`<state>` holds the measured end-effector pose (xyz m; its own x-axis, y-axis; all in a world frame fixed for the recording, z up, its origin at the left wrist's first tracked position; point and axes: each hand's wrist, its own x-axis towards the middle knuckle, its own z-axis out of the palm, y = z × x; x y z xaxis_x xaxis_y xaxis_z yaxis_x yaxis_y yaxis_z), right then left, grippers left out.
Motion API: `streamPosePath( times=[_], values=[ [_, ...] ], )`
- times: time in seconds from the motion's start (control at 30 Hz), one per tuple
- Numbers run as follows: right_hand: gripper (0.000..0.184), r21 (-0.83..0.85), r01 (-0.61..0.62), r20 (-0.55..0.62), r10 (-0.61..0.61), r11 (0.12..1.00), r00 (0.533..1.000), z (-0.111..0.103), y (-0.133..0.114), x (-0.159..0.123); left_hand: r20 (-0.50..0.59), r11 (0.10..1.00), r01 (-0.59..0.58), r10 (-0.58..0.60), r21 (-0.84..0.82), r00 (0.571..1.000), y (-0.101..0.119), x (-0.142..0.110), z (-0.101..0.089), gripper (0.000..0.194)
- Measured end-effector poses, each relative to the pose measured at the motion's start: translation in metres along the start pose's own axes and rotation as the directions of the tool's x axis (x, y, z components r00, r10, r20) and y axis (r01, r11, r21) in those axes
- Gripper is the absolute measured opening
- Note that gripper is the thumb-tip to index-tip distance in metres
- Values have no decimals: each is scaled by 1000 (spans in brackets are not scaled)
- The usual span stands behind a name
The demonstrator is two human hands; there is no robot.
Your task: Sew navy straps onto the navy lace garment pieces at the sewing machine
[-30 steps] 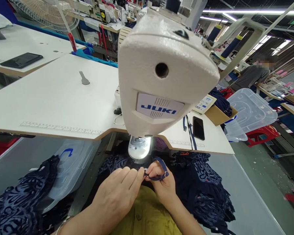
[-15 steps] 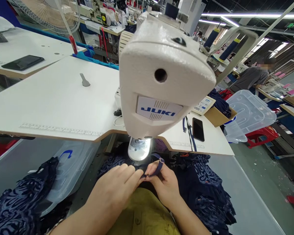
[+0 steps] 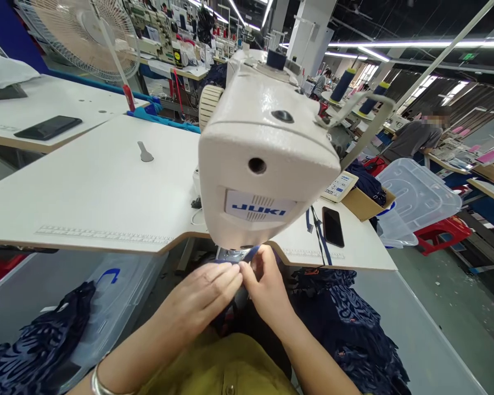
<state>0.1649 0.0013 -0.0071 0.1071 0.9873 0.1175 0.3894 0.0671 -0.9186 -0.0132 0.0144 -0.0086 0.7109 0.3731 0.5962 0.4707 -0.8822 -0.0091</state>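
Pinching with your left hand [image 3: 206, 296], grip clamped on the narrow navy fabric strap [image 3: 253, 253]; your right hand [image 3: 268, 285], grip clamped farther along it, just below the glossy white sewing-machine head [image 3: 263, 148]. Uneven pull could skew it; straying fingertips could get caught.

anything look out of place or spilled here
Nothing looks spilled or broken. Slightly untidy: narrow dark straps lie loose on the table beside the phone right of the sewing machine, and a few small pale scraps litter the floor at far right.
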Motion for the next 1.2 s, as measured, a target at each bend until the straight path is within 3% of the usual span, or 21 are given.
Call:
streamPosePath(
  times=[0.13, 0.23, 0.47, 0.63, 0.8, 1.2],
  values=[
    [12, 297, -115, 107, 87, 948, 991, 1, 4, 7, -27, 993, 116, -117, -27, 993, 11, -7, 10, 39],
    [6, 391, -134, 136, 86, 911, 987, 1, 8, 10, -76, 983, 185, -185, -5, 980, 18, -8, 18, 38],
    [10, 96, 37, -20, -35, 995, 999, -3, 16, 31, -123, 955, 290, -280, 68, 952, 24, -3, 24, 31],
    [12, -37, 97, -27, -98, 995, 995, -3, 12, 51, -129, 919, 376, -362, 115, 923, 25, 5, 23, 31],
    [17, -49, 191, -10, -192, 980, 981, -2, 4, 59, -125, 910, 393, -379, 128, 917, 25, 11, 21, 30],
    [17, -33, 218, -9, -218, 975, 976, 0, 6, 61, -150, 908, 414, -401, 67, 904, 26, 16, 17, 32]
  ],
)
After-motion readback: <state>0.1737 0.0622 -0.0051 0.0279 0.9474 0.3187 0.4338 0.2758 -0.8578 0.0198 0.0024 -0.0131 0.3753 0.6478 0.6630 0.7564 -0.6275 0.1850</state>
